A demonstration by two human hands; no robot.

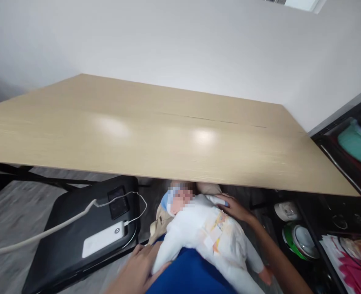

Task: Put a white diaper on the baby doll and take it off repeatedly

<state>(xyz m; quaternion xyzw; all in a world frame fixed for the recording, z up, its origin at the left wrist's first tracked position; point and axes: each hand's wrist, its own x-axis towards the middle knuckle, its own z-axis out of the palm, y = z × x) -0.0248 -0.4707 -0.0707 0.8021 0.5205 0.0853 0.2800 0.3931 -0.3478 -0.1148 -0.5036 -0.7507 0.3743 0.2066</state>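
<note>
A baby-sized figure [184, 228] in white clothes and a diaper [226, 237] lies across the lap on blue cloth [189, 269]; whether it is a doll or a real infant I cannot tell. It wears a light blue and white cap, and its face is blurred out. At the lower left, my left hand [142, 265] is closed around one white-sleeved arm, thumb on the near side. Below the table edge, my right hand [233, 207] wraps the figure's other sleeve, which has a blue cuff. A bare reddish foot [266, 275] shows beside my right forearm.
A wide wooden table [168, 143] spans the front, its edge just above the figure. On a black padded seat [64, 224] at left lie a white power bank [103, 239] with a cable and a dark phone [118, 203]. Dark shelves at right hold a green-rimmed container [299, 241].
</note>
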